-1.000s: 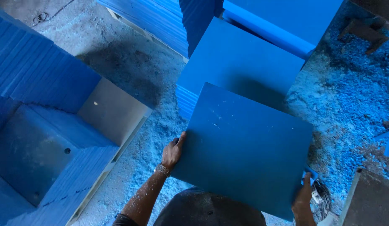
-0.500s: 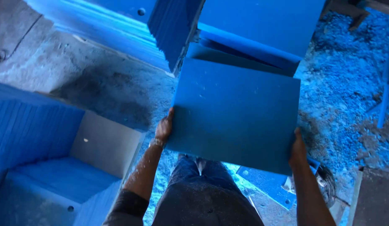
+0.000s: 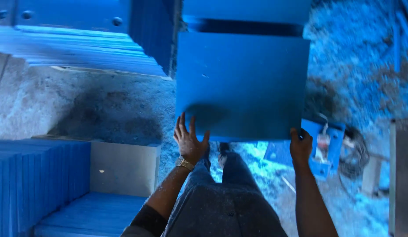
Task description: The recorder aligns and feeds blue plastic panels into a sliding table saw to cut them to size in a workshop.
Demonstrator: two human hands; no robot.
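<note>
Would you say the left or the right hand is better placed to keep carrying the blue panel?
Probably the right hand: its fingers curl around the blue panel's near corner. The left hand lies open-palmed at the near edge, fingers spread, seemingly only steadying it.

No signs, labels or screens in view. One possible package only: a small pale bottle-like container (image 3: 323,144) with a reddish band, at about 4 o'clock, lying on a blue block (image 3: 333,131) just beside the right hand (image 3: 300,147). Too blurred to tell its exact kind.
</note>
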